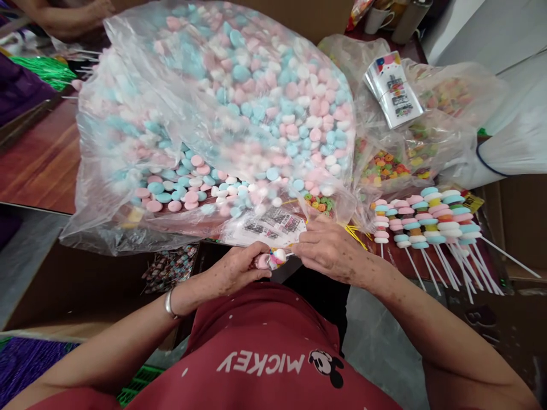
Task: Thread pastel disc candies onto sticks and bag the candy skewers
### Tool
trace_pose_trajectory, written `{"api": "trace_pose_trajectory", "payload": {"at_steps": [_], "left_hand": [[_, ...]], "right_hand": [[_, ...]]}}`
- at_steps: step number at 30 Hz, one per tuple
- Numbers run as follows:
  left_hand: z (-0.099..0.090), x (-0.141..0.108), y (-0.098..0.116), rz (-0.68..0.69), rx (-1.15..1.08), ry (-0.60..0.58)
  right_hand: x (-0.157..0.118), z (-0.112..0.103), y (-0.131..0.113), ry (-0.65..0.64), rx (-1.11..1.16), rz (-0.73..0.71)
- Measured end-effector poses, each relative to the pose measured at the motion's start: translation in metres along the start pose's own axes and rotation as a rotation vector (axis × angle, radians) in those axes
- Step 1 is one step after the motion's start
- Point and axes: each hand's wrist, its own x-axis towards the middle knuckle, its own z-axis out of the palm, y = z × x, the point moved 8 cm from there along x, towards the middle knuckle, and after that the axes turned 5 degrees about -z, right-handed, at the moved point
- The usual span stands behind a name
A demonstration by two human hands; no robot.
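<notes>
My left hand (233,270) and my right hand (331,250) meet close to my body, both closed on a small candy skewer (273,259) with pink and white round sweets on it. Just above them lies a clear printed wrapper (267,228). A big clear plastic bag (213,114) full of pink, blue and white round candies fills the table behind my hands. To my right lies a row of several finished candy skewers (427,219) with white sticks pointing toward me.
Smaller bags of colourful ring candies (384,165) sit right of the big bag, with a stack of printed wrappers (393,88) on top. Another person's arm (64,17) rests at the far left. Green tinsel (43,68), brown table (43,159), cardboard boxes below.
</notes>
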Motion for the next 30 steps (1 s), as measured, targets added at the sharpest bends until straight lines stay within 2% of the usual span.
{"api": "trace_pose_trajectory", "payload": {"at_steps": [4,8,13,17,21,23,26,28,30], "left_hand": [[0.001,0.000,-0.003,0.043,0.099,0.120],[-0.007,-0.007,0.000,0.095,0.240,0.235],[-0.010,-0.013,0.007,0.144,0.359,0.316],[-0.009,-0.012,0.016,0.199,0.352,0.300],[-0.011,-0.010,0.024,0.167,0.157,0.183],[-0.014,-0.008,0.026,0.110,0.010,0.124],[-0.018,-0.004,0.023,-0.060,-0.182,0.074],[-0.018,-0.001,0.021,-0.140,-0.233,0.045],[-0.018,0.002,0.023,-0.137,-0.200,0.034]], "right_hand": [[-0.002,-0.011,0.004,0.019,-0.050,0.033],[-0.006,-0.017,0.010,0.007,0.022,0.119],[-0.005,0.001,0.016,-0.109,0.222,0.273],[-0.005,0.015,0.019,-0.165,0.316,0.371],[-0.002,0.005,0.016,-0.096,0.260,0.272],[-0.001,-0.001,0.013,-0.075,0.233,0.218],[0.001,-0.004,0.010,-0.049,0.183,0.170],[0.002,-0.004,0.008,-0.037,0.149,0.145],[0.003,-0.002,0.006,-0.040,0.116,0.124]]}}
